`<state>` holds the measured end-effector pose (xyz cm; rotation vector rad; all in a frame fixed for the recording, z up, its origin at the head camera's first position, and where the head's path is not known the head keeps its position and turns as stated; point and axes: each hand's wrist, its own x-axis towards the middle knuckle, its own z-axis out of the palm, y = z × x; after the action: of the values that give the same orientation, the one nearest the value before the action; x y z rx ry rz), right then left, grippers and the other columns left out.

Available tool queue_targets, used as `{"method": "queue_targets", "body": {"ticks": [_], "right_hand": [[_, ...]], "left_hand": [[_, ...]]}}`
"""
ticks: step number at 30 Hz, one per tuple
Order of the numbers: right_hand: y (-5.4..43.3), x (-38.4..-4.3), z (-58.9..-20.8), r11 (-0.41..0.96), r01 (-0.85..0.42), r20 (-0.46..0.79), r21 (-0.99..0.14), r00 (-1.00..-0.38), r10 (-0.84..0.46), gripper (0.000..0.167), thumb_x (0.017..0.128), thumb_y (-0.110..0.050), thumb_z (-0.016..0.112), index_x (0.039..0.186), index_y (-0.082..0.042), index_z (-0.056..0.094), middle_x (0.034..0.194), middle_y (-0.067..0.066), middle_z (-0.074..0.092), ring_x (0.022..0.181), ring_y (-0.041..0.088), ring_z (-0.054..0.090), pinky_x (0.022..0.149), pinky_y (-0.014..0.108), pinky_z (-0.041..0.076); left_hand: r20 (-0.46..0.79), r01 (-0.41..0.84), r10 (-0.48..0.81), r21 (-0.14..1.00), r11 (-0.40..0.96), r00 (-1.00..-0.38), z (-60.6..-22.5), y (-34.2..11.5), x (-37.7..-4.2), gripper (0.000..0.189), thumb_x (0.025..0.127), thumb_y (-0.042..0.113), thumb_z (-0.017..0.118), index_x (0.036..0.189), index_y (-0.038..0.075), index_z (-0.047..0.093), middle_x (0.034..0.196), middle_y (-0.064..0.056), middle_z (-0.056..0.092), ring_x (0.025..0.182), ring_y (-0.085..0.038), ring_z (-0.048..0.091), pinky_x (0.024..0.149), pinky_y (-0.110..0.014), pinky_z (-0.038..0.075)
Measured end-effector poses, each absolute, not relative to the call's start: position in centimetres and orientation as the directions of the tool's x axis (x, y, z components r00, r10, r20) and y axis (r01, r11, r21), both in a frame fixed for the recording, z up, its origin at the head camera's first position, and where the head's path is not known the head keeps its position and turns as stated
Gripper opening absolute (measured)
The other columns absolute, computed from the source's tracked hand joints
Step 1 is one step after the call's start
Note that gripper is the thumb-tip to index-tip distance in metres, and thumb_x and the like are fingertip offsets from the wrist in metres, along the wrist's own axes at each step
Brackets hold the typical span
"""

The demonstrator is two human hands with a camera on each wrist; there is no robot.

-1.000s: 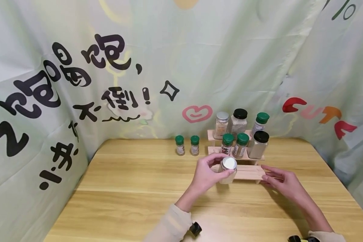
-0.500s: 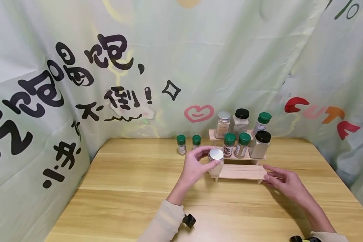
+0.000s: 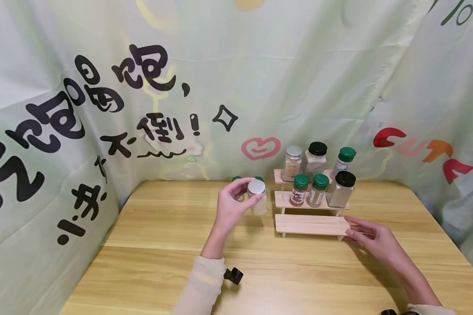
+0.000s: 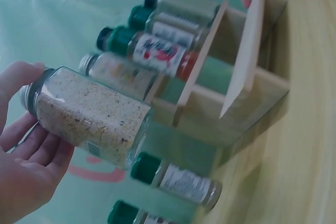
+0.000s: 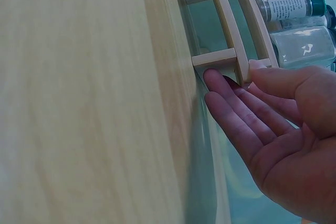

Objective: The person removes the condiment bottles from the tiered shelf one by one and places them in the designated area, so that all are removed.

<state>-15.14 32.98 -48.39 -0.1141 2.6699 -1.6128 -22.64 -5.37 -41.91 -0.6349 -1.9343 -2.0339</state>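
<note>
My left hand [image 3: 229, 208] grips a clear spice jar [image 3: 260, 204] near its silver lid, holding it in the air left of a wooden three-step rack [image 3: 311, 224]. In the left wrist view, the jar [image 4: 89, 116] holds pale, speckled grains. My right hand [image 3: 378, 243] holds the right end of the rack's lowest step. In the right wrist view, the thumb lies on one side of the step's end and the fingers [image 5: 236, 114] on the other. The lowest step bears nothing.
Two green-capped bottles [image 4: 184, 182] stand left of the rack, partly hidden by my left hand in the head view. The middle step bears green-capped bottles [image 3: 299, 192] and a black-lidded jar [image 3: 340, 192]. Several jars stand on the top step. A printed curtain [image 3: 205, 65] hangs behind the table [image 3: 161, 280].
My left hand has carried the silver-lidded jar leftward from over the lowest step, past the rack's left end. My right hand has stayed at the rack's right end.
</note>
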Motion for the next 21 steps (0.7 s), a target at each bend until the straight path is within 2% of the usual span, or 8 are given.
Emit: {"method": "queue_targets", "body": {"ticks": [8, 17, 21], "right_hand": [[33.0, -15.1, -48.5, 0.463, -0.057, 0.027, -0.884, -0.997, -0.072, 0.048, 0.102, -0.008, 0.065, 0.141, 0.015, 0.050, 0.133, 0.039, 0.056, 0.088, 0.008, 0.073, 0.076, 0.029, 0.063], [33.1, -15.2, -48.6, 0.454, -0.084, 0.055, -0.887, -0.996, -0.076, 0.046, 0.100, -0.003, 0.065, 0.139, 0.016, 0.051, 0.130, 0.040, 0.057, 0.087, 0.007, 0.073, 0.074, 0.029, 0.063], [33.0, -15.2, -48.6, 0.452, -0.086, 0.058, -0.888, -0.995, -0.076, 0.046, 0.100, -0.003, 0.065, 0.140, 0.016, 0.051, 0.131, 0.040, 0.057, 0.087, 0.006, 0.073, 0.074, 0.029, 0.063]], "left_hand": [[0.455, 0.456, 0.088, 0.890, -0.015, -0.886, -42.1, -7.5, -23.5, 0.039, 0.080, -0.002, 0.086, 0.116, -0.001, 0.072, 0.113, -0.017, 0.074, 0.105, -0.031, 0.070, 0.098, -0.042, 0.057], [0.400, 0.400, 0.037, 0.917, -0.010, -0.916, -43.0, -9.7, -24.8, 0.041, 0.081, -0.008, 0.083, 0.119, -0.008, 0.069, 0.118, -0.025, 0.071, 0.109, -0.038, 0.067, 0.102, -0.047, 0.053], [0.386, 0.386, 0.010, 0.923, -0.001, -0.922, -43.3, -10.7, -25.1, 0.042, 0.081, -0.008, 0.082, 0.120, -0.009, 0.068, 0.119, -0.026, 0.070, 0.110, -0.037, 0.067, 0.103, -0.048, 0.053]]}}
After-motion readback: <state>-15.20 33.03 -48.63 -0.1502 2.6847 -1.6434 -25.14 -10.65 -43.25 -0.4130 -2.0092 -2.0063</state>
